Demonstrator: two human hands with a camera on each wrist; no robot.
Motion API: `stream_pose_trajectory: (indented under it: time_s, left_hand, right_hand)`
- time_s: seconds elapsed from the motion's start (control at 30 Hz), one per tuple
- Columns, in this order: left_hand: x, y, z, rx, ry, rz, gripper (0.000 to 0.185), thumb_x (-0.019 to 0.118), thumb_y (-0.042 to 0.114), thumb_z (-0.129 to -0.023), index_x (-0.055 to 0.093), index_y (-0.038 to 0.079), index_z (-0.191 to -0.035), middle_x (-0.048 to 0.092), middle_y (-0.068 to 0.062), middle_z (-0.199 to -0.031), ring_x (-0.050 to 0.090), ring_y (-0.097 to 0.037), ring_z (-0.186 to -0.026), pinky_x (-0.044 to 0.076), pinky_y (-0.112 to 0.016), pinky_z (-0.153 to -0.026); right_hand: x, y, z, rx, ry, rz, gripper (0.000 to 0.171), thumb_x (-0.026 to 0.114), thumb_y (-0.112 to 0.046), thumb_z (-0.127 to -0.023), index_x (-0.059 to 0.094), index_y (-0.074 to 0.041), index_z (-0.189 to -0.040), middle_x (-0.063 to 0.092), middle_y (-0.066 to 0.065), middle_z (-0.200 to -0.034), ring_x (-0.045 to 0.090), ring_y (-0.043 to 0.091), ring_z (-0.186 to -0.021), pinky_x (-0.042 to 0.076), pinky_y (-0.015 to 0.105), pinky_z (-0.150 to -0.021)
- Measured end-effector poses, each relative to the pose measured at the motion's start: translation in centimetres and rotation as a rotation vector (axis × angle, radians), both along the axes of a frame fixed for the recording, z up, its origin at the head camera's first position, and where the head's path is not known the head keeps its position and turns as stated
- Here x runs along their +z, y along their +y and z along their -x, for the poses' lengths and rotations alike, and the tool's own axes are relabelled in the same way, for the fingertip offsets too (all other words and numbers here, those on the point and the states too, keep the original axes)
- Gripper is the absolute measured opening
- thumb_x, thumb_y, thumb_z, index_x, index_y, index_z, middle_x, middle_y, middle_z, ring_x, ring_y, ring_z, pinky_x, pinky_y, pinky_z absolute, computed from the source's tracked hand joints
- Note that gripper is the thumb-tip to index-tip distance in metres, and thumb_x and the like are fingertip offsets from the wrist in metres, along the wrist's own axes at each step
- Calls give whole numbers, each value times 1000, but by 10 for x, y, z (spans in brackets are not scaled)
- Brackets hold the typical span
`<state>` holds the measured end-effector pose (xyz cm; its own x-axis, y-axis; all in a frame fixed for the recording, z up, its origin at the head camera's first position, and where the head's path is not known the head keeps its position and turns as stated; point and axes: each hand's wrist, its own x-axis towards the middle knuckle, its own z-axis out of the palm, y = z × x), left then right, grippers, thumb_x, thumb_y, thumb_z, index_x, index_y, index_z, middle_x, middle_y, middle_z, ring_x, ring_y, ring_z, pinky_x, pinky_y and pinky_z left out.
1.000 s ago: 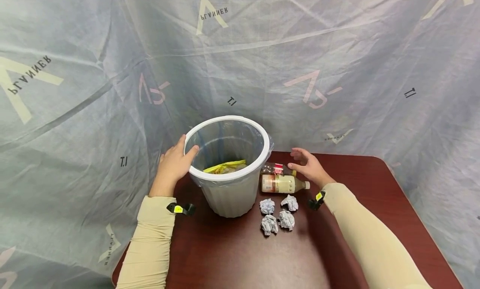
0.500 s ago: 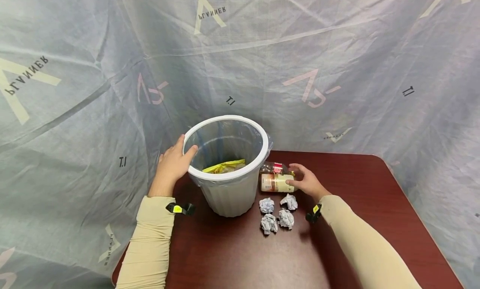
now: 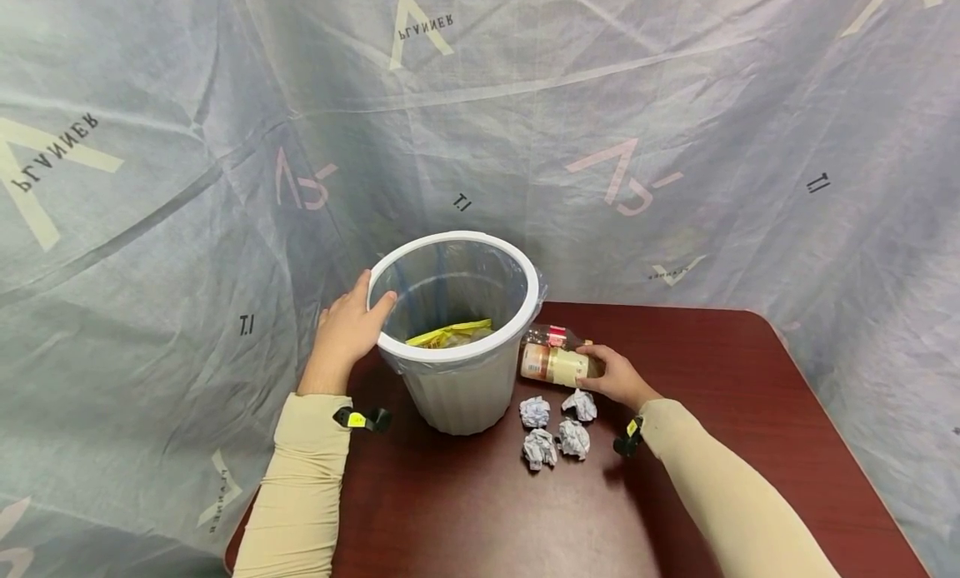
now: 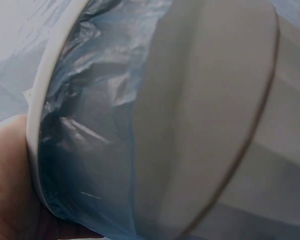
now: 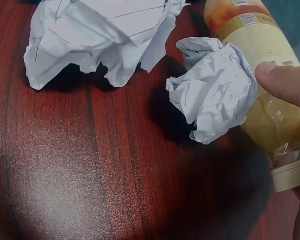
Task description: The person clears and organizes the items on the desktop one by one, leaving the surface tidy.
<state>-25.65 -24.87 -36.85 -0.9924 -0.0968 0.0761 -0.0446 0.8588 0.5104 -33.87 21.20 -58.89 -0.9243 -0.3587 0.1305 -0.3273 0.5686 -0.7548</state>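
In the head view a grey trash bin (image 3: 461, 395) with a white rim and a clear liner stands on the table. My left hand (image 3: 347, 332) holds its rim at the left, thumb over the inner side; the left wrist view shows the hand (image 4: 9, 175) at the rim (image 4: 36, 107) and the bluish liner (image 4: 95, 125). A yellow wrapper (image 3: 450, 335) lies inside. My right hand (image 3: 617, 376) grips a lying drink bottle (image 3: 555, 366) with a cream label near its neck, thumb across the label in the right wrist view. Its cap (image 5: 291, 175) is pale. Behind lies a dark bottle (image 3: 551, 336) with a red label.
Several crumpled paper balls (image 3: 573, 439) lie on the dark red table (image 3: 480, 511) in front of the bottles. One paper ball (image 5: 212, 90) sits right beside the held bottle. A grey printed curtain (image 3: 480, 120) hangs behind the table.
My right hand has come down and toward me from above the dark bottle onto the cream-labelled bottle, which has turned slightly. My left hand has stayed on the rim.
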Motion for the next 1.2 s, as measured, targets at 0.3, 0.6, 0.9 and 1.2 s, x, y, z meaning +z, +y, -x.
stream_pose_trajectory:
  time_s: [0.3, 0.6, 0.9, 1.2]
  left_hand:
    - [0, 1, 0, -2, 13, -14, 84, 34, 65, -101, 11, 15, -165, 31, -25, -160, 25, -48, -148, 7, -69, -117]
    - [2, 1, -1, -4, 12, -11, 84, 33, 65, -102, 10, 14, -164, 30, -25, -161, 23, -49, -148, 6, -70, -116]
    - [0, 0, -2, -1, 2, -23, 83, 34, 64, -102, 11, 15, -164, 29, -24, -161, 23, -48, -148, 6, -69, -117]
    - [0, -1, -1, -6, -9, -22, 84, 33, 65, -102, 9, 14, -164, 28, -25, -162, 22, -49, -148, 5, -71, -116]
  right_hand:
    - [2, 0, -2, -1, 42, -28, 60, 86, -17, -81, 62, -9, -135, 60, 15, -134, 58, 29, -108, 49, 48, -89]
    - [20, 5, 3, -16, 48, 26, 59, 87, -16, -79, 64, -11, -134, 61, 12, -130, 58, 27, -104, 50, 43, -86]
    - [45, 12, 11, -17, 84, 1, 62, 87, -20, -80, 63, -11, -136, 61, 12, -131, 58, 26, -104, 50, 40, -85]
    - [81, 10, 15, -54, 51, -1, 62, 86, -18, -81, 61, -11, -137, 59, 15, -132, 59, 30, -103, 51, 43, -84]
